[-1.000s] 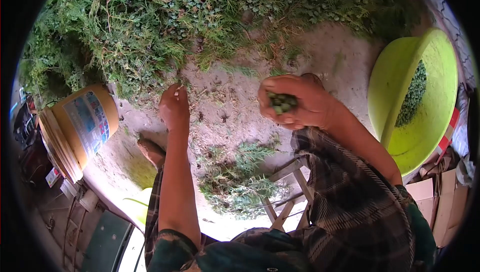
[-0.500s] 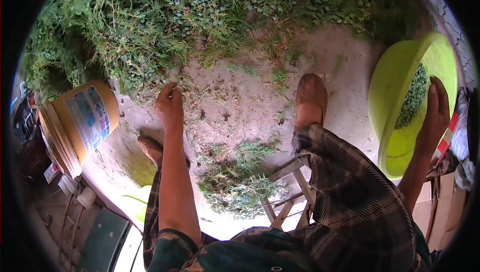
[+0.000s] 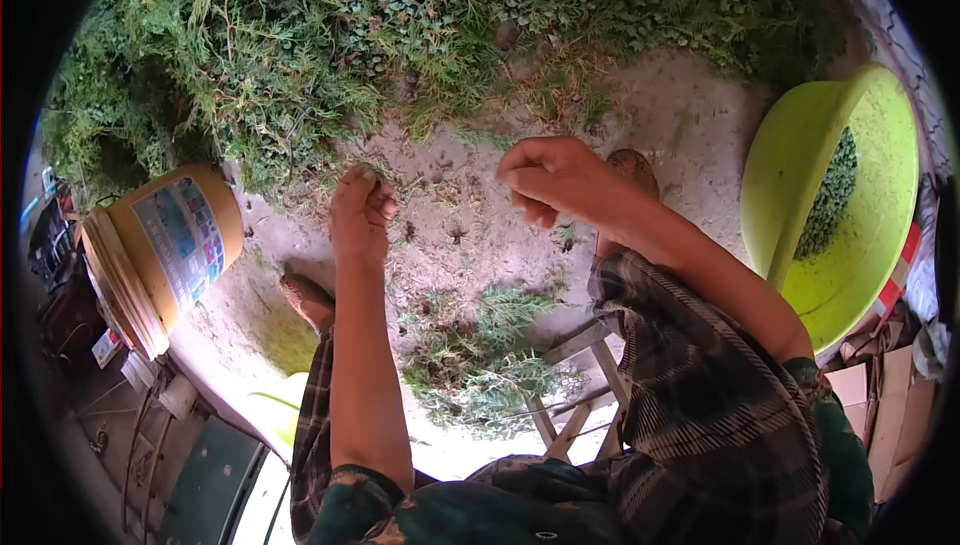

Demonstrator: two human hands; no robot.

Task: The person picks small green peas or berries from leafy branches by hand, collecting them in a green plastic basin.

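My left hand is closed in a pinch above the floor, close to the lower edge of the green branch pile. Something small and dark green shows at its fingertips, too small to name. My right hand has its fingers curled together over the floor, near my right shoe; what it holds, if anything, is hidden. At the right a tilted lime-green basin contains a heap of small green cones or berries.
A yellow bucket with a label lies tilted at the left. Loose green sprigs cover part of the floor between my legs, beside a wooden stool frame. Cardboard stands at the lower right.
My right hand has moved left from the basin to the middle, and its fingers have curled. My left hand has shifted slightly right.
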